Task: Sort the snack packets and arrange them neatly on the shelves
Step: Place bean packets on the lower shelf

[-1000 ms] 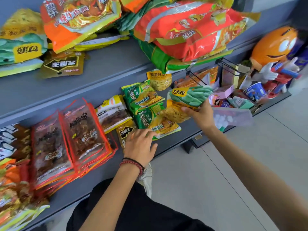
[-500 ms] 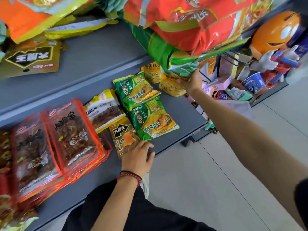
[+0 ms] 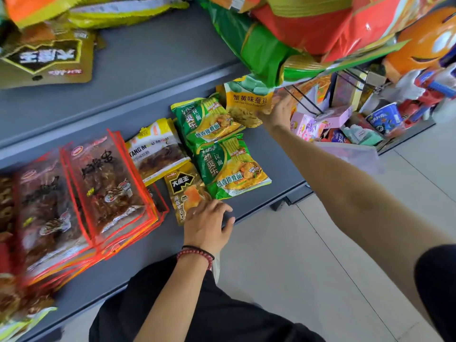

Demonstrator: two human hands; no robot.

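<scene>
My right hand [image 3: 278,112] reaches to the back of the grey lower shelf [image 3: 274,154] and grips the right edge of a yellow bean packet [image 3: 246,104], which leans upright there. In front of it lie two green noodle packets [image 3: 209,119] [image 3: 234,169], overlapping. My left hand [image 3: 207,223] rests flat, fingers spread, on the lower end of a gold packet [image 3: 182,188] at the shelf's front edge. A yellow-and-brown packet [image 3: 158,149] lies just left of the green ones.
Stacks of red-edged clear packets [image 3: 106,183] fill the shelf's left side. The upper shelf [image 3: 153,60] carries a gold packet [image 3: 49,58] and big red and green bags [image 3: 259,48] overhanging its edge. A wire rack [image 3: 306,99], small boxes and an orange figure [image 3: 424,43] stand at right.
My right hand carried the yellow bean packet from mid-shelf up and back, then set it down behind the green packets. The left hand stayed on the gold packet. The view shifted closer.
</scene>
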